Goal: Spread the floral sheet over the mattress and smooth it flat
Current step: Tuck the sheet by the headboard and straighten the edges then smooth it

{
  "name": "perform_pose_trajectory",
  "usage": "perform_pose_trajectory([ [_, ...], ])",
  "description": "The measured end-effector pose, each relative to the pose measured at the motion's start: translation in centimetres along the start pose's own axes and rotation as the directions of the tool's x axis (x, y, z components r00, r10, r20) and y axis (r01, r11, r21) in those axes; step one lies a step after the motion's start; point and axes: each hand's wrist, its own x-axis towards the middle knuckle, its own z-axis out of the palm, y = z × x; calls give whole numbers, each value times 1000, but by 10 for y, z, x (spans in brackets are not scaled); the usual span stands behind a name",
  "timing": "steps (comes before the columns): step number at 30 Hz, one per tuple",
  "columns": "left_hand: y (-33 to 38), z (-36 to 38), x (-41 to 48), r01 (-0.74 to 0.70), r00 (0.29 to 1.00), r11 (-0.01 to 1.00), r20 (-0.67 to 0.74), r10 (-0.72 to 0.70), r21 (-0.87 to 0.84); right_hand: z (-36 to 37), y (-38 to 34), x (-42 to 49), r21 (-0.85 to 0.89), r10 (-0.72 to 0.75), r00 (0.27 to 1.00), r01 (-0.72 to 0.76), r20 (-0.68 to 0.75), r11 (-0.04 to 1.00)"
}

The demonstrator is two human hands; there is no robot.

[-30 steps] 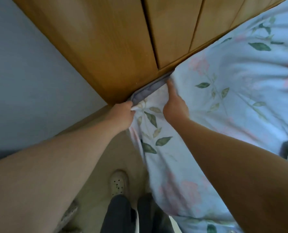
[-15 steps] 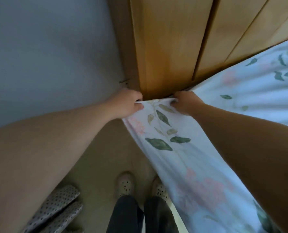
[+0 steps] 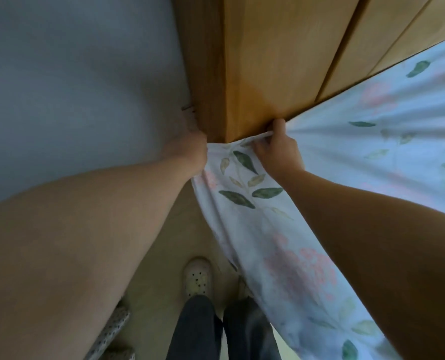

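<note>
The floral sheet [image 3: 346, 162], pale blue with green leaves and pink flowers, covers the bed on the right and hangs down its near side. At the bed's corner, against the wooden headboard [image 3: 276, 63], my right hand [image 3: 276, 149] pinches a bunched fold of the sheet's top edge. My left hand [image 3: 190, 149] is at the sheet's corner beside the headboard's end; its fingers are hidden behind the cloth and wood, seemingly gripping the corner. The mattress itself is hidden under the sheet.
A grey wall [image 3: 73, 81] stands to the left of the headboard. Beige floor [image 3: 179, 242] lies below, with my feet in dotted slippers [image 3: 198, 279] and dark trousers. Another dotted slipper pair [image 3: 112, 333] lies at the lower left.
The grey mattress edge seen a second ago is now covered. Both hands have drawn the sheet's corner up to the headboard's end, the left hand shifting further behind the corner.
</note>
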Motion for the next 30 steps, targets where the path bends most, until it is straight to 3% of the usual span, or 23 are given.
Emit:
perform_pose_trajectory([
  [2,4,8,4,52,999,999,17,-52,-12,4,10,-3,86,-5,1000,6,-11,996],
  [5,15,16,0,183,983,982,-2,-183,-47,-5,28,-7,176,25,986,5,-165,984],
  [8,38,20,-8,255,965,940,-7,-264,-228,-25,50,-2,101,167,946,-144,-277,984],
  [11,65,27,-16,274,954,825,30,-299,-494,-43,70,5,-46,367,911,-381,-188,923],
  [13,79,34,-23,269,948,836,-24,-318,-479,-45,79,7,-106,386,923,-385,-11,917],
  [15,94,41,-32,108,984,931,-97,-150,-348,-36,78,5,-135,242,935,-213,260,968],
  [17,115,42,-36,-78,984,945,-176,23,-318,-28,74,-1,-52,108,894,-95,435,994],
  [19,140,35,-31,-210,960,949,-234,155,-234,-34,75,-10,106,80,911,-134,405,985],
  [21,159,23,-20,-300,936,944,-232,264,-134,-48,89,-15,148,150,955,-192,256,970],
  [24,180,13,2,-304,948,951,-110,298,-48,-66,134,-22,3,255,961,-257,111,966],
  [26,186,16,19,-188,974,982,126,189,-22,-72,161,-30,-92,273,939,-259,211,962],
  [28,188,20,26,-29,927,994,375,-12,104,-71,183,-38,-140,282,885,-247,371,959],
  [30,194,23,23,42,909,971,394,-135,236,-69,195,-44,-180,284,836,-225,469,958],
])
